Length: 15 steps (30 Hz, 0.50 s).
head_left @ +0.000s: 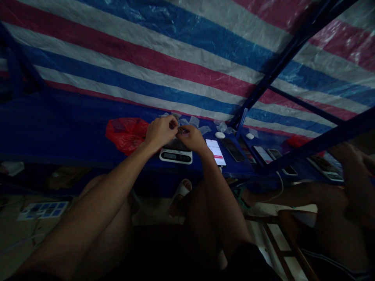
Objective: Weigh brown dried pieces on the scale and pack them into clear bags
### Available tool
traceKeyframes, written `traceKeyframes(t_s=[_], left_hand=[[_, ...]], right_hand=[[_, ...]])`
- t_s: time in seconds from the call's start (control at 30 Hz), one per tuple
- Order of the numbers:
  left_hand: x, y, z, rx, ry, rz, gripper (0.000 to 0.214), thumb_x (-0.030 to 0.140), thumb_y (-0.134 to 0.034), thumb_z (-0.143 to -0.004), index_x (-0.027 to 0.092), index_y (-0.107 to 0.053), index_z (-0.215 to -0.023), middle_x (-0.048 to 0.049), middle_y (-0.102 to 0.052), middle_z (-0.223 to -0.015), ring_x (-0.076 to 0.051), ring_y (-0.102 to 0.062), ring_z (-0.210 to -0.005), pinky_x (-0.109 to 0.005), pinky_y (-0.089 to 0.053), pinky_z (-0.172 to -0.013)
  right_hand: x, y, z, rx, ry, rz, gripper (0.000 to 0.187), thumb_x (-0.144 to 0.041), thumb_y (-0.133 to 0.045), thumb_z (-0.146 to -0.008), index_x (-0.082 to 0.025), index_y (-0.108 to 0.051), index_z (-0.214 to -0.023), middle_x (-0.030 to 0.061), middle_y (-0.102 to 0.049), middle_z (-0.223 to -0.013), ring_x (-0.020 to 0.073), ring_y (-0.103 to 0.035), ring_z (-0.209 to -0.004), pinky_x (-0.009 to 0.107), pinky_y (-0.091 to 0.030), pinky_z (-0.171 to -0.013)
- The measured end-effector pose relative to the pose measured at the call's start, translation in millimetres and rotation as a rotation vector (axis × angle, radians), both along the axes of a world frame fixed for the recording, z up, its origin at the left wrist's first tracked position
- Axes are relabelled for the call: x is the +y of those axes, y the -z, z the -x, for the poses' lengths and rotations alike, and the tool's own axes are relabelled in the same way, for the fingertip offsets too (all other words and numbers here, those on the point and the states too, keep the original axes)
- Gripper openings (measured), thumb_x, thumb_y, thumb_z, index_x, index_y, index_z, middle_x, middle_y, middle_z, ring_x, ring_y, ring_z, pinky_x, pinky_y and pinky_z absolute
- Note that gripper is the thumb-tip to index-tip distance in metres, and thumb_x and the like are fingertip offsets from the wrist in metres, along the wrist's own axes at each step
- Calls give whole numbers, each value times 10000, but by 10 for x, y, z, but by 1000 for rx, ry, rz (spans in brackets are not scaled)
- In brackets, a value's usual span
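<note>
Over a small digital scale (175, 157) with a white front and dark display, both my hands work close together. My left hand (161, 130) is closed in a pinch, thumb against fingers; what it grips, if anything, is hidden. My right hand (193, 138) is also closed, its fingertips at some small brownish bits (183, 131) too dim to name. A crumpled red plastic bag (127, 134) lies just left of my left hand. Behind the hands are several small clear plastic bags (193, 121). The scale's platform is partly covered by my hands.
A lit phone (216, 151) with a cable lies right of the scale, beside a dark phone (233, 150) and a white round case (219, 135). Blue metal posts (243, 117) rise from the blue table (58, 136) before a striped tarp (146, 50). Another person's hand (341, 152) is at far right, near another scale (332, 171).
</note>
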<state>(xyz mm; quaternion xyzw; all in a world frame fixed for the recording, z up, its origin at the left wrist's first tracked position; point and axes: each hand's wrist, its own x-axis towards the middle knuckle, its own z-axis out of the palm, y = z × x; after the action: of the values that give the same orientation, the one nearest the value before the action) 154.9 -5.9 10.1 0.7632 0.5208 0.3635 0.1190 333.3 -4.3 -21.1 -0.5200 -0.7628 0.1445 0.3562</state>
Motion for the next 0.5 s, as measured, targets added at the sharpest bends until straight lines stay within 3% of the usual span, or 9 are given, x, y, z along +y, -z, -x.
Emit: traceKeyframes(t_s=[0.23,0.5], left_hand=[[-15,2,-3,10,46,-10,184,193,-707,-906,239,-806,-1055,-54,-846,-1068,-277,-778,-1009,-371,-589,-902],[-11,32,-18,-45,66,-35,167,154,-704,-897,215,-794,-1024,-64,-843,-1086,-279,-772,-1017,-383,-585,-926]], right_hand=[[-6,-4,-4,133,51,117,174,-248,-795,-856,-186,-749,-1012,105,-820,-1046,259,-788,-987,425,-615,-961],[14,-2,-38,151,115,138,229,-304,-858,-771,-195,-703,-900,69,-788,-896,239,-752,-845,388,-605,-817]])
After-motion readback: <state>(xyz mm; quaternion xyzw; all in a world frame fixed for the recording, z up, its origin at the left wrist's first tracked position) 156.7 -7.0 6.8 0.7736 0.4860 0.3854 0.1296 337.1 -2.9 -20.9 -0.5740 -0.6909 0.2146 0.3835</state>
